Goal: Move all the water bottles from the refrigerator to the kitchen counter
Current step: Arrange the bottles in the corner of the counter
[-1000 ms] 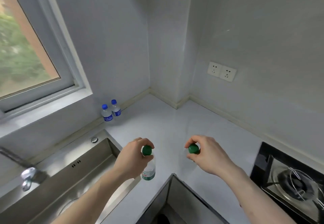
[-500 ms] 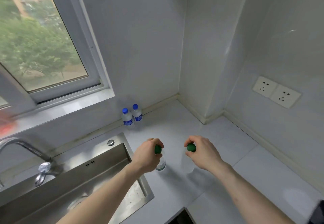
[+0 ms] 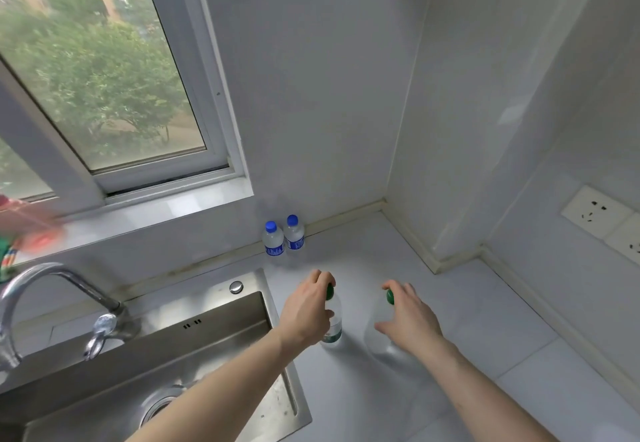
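Observation:
Two clear water bottles with green caps stand upright on the white kitchen counter [image 3: 485, 310]. My left hand [image 3: 306, 310] grips the left green-capped bottle [image 3: 333, 329] around its neck and cap. My right hand [image 3: 408, 317] holds the right green-capped bottle [image 3: 384, 324] at its top, fingers curled over the cap. Two small bottles with blue caps, the left one [image 3: 273, 239] and the right one [image 3: 294, 233], stand side by side against the back wall, just beyond my left hand.
A steel sink [image 3: 221, 341] with a curved tap [image 3: 52, 299] lies left of the bottles, its rim right beside my left hand. A window [image 3: 100, 81] sits above it. Wall sockets [image 3: 602, 216] are at the right. The walls form a corner behind the counter.
Both hands have carried the green-capped bottles forward and down; the bottles now stand on the counter near the blue-capped pair. My view has swung left, away from the stove.

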